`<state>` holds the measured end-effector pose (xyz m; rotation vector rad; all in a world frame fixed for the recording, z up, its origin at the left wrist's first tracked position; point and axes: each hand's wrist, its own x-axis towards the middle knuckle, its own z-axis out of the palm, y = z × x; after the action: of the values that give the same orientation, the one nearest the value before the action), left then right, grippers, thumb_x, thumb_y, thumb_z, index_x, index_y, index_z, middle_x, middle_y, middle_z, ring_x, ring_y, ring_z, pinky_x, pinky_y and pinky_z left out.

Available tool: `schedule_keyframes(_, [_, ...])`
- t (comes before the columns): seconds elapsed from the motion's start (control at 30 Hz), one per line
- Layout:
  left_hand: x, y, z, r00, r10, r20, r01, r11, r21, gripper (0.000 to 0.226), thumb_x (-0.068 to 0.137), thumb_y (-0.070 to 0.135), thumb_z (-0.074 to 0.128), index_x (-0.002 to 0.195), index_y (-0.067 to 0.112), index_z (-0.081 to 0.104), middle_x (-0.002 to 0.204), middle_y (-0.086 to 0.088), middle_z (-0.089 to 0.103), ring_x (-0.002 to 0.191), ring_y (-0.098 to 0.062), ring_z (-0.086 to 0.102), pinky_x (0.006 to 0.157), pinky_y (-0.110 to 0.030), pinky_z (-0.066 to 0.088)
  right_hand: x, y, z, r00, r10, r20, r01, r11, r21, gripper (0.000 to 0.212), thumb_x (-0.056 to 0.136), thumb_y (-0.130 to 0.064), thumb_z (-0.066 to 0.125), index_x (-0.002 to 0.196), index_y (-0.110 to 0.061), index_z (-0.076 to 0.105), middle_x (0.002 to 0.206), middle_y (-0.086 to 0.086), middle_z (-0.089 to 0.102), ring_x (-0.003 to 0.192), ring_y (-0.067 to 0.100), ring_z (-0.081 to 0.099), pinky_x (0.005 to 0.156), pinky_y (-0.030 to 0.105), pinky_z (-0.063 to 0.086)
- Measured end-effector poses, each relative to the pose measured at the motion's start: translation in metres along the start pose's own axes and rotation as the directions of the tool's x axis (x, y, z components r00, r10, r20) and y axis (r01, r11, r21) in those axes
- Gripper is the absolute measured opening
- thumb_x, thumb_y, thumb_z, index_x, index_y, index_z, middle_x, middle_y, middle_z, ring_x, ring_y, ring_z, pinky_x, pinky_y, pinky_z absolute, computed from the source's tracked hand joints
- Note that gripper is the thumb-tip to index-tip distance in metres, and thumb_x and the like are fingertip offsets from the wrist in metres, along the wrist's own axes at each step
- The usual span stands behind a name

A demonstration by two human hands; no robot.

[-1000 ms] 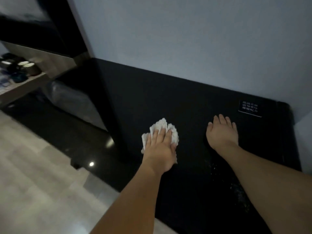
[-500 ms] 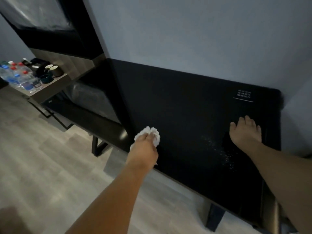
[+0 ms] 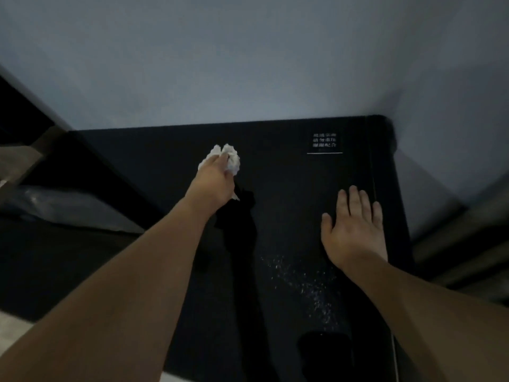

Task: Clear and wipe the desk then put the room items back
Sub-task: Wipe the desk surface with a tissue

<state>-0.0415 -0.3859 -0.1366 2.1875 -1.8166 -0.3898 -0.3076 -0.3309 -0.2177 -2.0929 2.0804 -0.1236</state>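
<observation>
Table [image 3: 289,205], black, bears a crumpled white tissue [image 3: 230,158] near its far edge, bunched under the left hand [image 3: 213,179], whose fingers grip it. Right hand [image 3: 354,230] rests flat, fingers straight, beside white specks [image 3: 303,282].

The scene is dimly lit and a bluish cast is seen throughout. Grain and softness are spread over the wall [image 3: 248,64]. A dark shadow is thrown on the desk [image 3: 289,202] toward 5 o'clock of the left hand [image 3: 213,179]. Wide-angle bending is noticed at the edges, chiefly at 3 and 9 o'clock.
</observation>
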Motion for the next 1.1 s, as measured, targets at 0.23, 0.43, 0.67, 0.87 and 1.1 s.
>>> schedule_keyframes(0.23, [0.101, 0.069, 0.049, 0.999, 0.022, 0.036, -0.021, 0.999, -0.031, 0.043, 0.090, 0.016, 0.039, 0.129, 0.006, 0.054, 0.139, -0.019, 0.047, 0.131, -0.035, 0.043, 0.113, -0.038, 0.032, 0.003, -0.001, -0.001, 0.999, 0.008, 0.036, -0.008, 1.000, 0.009, 0.067, 0.098, -0.048, 0.007, 0.154, -0.014, -0.008, 0.162, 0.008, -0.015, 0.148, 0.024, -0.015, 0.121, 0.046, -0.007])
schedule_keyframes(0.43, [0.144, 0.112, 0.097, 0.996, 0.056, 0.068, -0.060, 0.997, 0.053, 0.060, 0.096, 0.022, 0.047, 0.152, 0.013, 0.027, 0.154, -0.010, 0.030, 0.142, -0.030, 0.027, 0.113, -0.045, 0.025, 0.004, -0.001, 0.006, 0.999, 0.016, -0.035, -0.015, 0.999, 0.032, 0.069, 0.096, -0.049, 0.015, 0.155, -0.013, 0.009, 0.163, 0.010, 0.002, 0.150, 0.025, -0.002, 0.120, 0.046, -0.002])
schedule_keyframes(0.67, [0.126, 0.087, 0.104, 0.997, -0.078, -0.004, 0.077, 0.983, 0.164, 0.064, 0.099, 0.036, 0.041, 0.154, 0.013, 0.019, 0.159, -0.010, 0.020, 0.143, -0.030, 0.019, 0.116, -0.046, 0.014, 0.002, -0.001, -0.002, 1.000, 0.001, 0.024, -0.002, 0.999, 0.042, 0.067, 0.097, -0.049, 0.006, 0.152, -0.015, -0.011, 0.160, 0.008, -0.018, 0.147, 0.023, -0.019, 0.119, 0.046, -0.010])
schedule_keyframes(0.87, [0.056, 0.051, 0.100, 0.989, -0.135, -0.060, 0.142, 0.980, 0.142, 0.072, 0.098, 0.039, 0.046, 0.155, 0.010, 0.015, 0.162, -0.012, 0.009, 0.148, -0.029, 0.009, 0.121, -0.046, 0.009, -0.003, -0.001, -0.008, 1.000, -0.009, 0.029, 0.008, 0.999, 0.034, 0.067, 0.098, -0.048, 0.008, 0.154, -0.015, -0.009, 0.162, 0.007, -0.016, 0.148, 0.023, -0.017, 0.120, 0.047, -0.009])
schedule_keyframes(1.1, [-0.094, -0.001, 0.101, 0.940, -0.324, -0.104, 0.333, 0.939, 0.082, 0.075, 0.094, 0.039, 0.054, 0.154, 0.011, 0.020, 0.162, -0.010, 0.013, 0.149, -0.029, 0.009, 0.122, -0.046, 0.010, 0.001, -0.002, -0.007, 0.998, -0.033, 0.062, 0.033, 0.999, -0.007, 0.067, 0.098, -0.046, 0.011, 0.155, -0.013, 0.002, 0.162, 0.012, -0.005, 0.149, 0.029, -0.005, 0.120, 0.049, -0.003])
